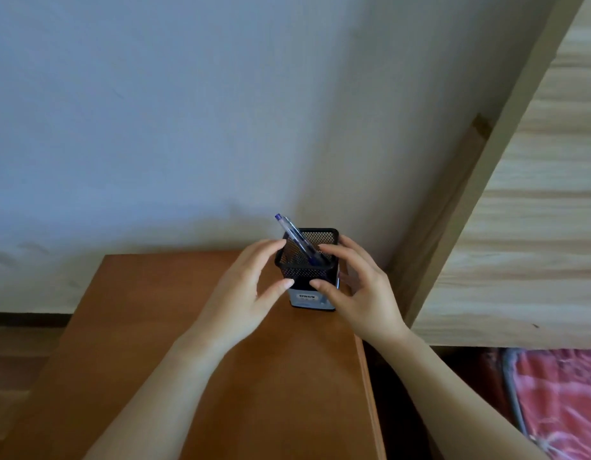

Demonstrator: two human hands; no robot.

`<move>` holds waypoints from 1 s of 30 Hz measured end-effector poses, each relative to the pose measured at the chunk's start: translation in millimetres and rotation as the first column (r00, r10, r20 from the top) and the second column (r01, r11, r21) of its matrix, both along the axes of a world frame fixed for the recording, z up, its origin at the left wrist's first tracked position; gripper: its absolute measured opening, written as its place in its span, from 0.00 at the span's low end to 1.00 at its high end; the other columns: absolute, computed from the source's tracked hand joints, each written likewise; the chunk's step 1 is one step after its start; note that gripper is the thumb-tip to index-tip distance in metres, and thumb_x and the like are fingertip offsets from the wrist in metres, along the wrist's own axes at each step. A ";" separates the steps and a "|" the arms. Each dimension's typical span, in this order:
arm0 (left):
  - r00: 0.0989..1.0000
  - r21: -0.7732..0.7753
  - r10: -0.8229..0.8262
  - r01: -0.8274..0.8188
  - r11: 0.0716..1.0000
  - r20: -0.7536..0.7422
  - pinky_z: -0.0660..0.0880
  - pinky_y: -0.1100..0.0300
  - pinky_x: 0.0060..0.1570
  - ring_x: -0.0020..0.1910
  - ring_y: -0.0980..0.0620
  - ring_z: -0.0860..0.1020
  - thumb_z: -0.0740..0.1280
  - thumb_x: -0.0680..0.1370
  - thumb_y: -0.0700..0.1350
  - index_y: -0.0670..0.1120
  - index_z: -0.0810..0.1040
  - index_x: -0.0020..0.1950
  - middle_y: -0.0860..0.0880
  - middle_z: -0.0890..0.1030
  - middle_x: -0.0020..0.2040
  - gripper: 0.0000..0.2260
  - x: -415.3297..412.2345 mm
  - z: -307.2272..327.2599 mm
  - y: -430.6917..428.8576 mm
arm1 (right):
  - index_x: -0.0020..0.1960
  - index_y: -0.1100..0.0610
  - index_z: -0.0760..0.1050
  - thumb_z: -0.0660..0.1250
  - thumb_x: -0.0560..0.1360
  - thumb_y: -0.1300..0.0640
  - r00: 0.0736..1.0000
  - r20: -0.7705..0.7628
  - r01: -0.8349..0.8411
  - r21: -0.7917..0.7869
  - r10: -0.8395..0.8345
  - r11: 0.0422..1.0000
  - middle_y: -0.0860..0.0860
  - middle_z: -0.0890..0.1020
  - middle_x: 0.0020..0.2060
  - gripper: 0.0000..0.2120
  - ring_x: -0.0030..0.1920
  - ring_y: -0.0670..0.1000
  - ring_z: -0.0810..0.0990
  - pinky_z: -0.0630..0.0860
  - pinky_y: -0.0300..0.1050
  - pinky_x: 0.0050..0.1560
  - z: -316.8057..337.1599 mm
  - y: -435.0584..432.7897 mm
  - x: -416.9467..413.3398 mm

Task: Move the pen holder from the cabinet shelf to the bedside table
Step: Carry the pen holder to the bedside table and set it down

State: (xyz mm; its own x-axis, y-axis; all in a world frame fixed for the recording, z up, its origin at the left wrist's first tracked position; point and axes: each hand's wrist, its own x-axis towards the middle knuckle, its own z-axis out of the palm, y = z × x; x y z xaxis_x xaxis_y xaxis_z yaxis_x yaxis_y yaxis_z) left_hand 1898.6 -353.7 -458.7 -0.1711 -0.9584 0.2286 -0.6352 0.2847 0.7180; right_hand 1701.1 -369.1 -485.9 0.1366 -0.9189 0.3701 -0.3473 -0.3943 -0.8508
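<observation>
A black mesh pen holder (309, 295) with a pale label on its front stands upright on the brown wooden bedside table (161, 343), near the table's far right corner. One blue pen (295, 239) leans inside it, tip down. My left hand (244, 300) touches the holder's left side with thumb on the front face and fingers at the rim. My right hand (360, 293) cups the right side, thumb on the front, fingers around the back. Both hands grip the holder.
A pale blue-grey wall (187, 111) rises behind the table. A light wooden panel (526, 210) slants along the right. Below it lies red patterned fabric (559, 400). The table's right edge (370, 393) drops into a dark gap.
</observation>
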 end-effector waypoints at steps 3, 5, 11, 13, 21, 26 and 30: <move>1.000 -0.057 0.021 -0.021 0.998 -0.011 0.66 0.64 0.61 0.63 0.63 0.69 0.68 0.74 0.46 0.52 0.68 0.68 0.58 0.70 0.64 0.23 2.7 -15.3 -8.1 | 0.61 0.47 0.74 0.74 0.68 0.55 1.000 0.005 -0.010 -0.061 0.010 0.998 0.50 0.71 0.67 0.23 0.69 0.41 0.67 0.71 0.41 0.63 -14.2 -4.7 3.2; 1.000 -0.075 0.010 -0.011 0.997 -0.015 0.67 0.62 0.62 0.63 0.62 0.69 0.68 0.74 0.46 0.51 0.68 0.68 0.58 0.69 0.65 0.23 3.7 -23.4 -10.6 | 0.61 0.48 0.74 0.74 0.68 0.55 1.000 0.018 -0.005 -0.102 0.007 0.995 0.53 0.71 0.67 0.22 0.69 0.41 0.66 0.69 0.37 0.64 -21.7 -5.4 5.9; 1.000 -0.158 -0.017 0.019 0.987 0.012 0.67 0.62 0.63 0.64 0.63 0.68 0.67 0.75 0.46 0.51 0.67 0.68 0.59 0.68 0.67 0.23 -1.4 -32.6 -8.3 | 0.63 0.47 0.74 0.73 0.69 0.54 0.999 -0.024 0.039 -0.191 -0.044 0.981 0.48 0.69 0.68 0.23 0.70 0.44 0.65 0.69 0.50 0.67 -33.3 -5.9 -1.6; 0.998 -0.172 -0.022 0.031 0.985 0.055 0.67 0.61 0.63 0.65 0.62 0.67 0.66 0.75 0.47 0.52 0.67 0.69 0.59 0.67 0.68 0.22 -2.5 -33.0 -3.4 | 0.62 0.50 0.75 0.72 0.70 0.56 0.989 -0.086 0.094 -0.256 -0.120 0.962 0.50 0.69 0.69 0.22 0.68 0.46 0.68 0.70 0.47 0.66 -32.0 -3.1 -7.5; 0.996 -0.271 0.014 0.012 0.963 0.092 0.67 0.65 0.58 0.63 0.64 0.68 0.66 0.75 0.48 0.51 0.74 0.63 0.61 0.68 0.65 0.16 -3.0 -24.2 2.9 | 0.51 0.56 0.82 0.73 0.69 0.57 0.935 -0.280 0.076 -0.444 -0.218 0.893 0.57 0.76 0.62 0.11 0.62 0.47 0.72 0.65 0.26 0.59 -16.1 1.5 -17.0; 0.994 -0.314 0.043 -0.009 0.949 0.104 0.70 0.65 0.54 0.59 0.60 0.72 0.70 0.72 0.45 0.51 0.80 0.56 0.59 0.71 0.61 0.12 -10.4 -32.8 -7.9 | 0.51 0.56 0.80 0.75 0.68 0.59 0.939 -0.288 0.043 -0.443 -0.188 0.895 0.55 0.78 0.60 0.12 0.58 0.47 0.75 0.73 0.38 0.53 -18.8 -2.7 -12.7; 0.996 -0.341 0.075 -0.051 0.939 0.057 0.65 0.77 0.50 0.57 0.61 0.73 0.71 0.72 0.43 0.49 0.81 0.53 0.56 0.74 0.60 0.11 -12.7 -38.1 -16.5 | 0.52 0.57 0.80 0.74 0.68 0.61 0.946 -0.262 0.055 -0.450 -0.190 0.891 0.54 0.79 0.58 0.13 0.54 0.48 0.78 0.76 0.41 0.51 -23.8 -10.1 -9.2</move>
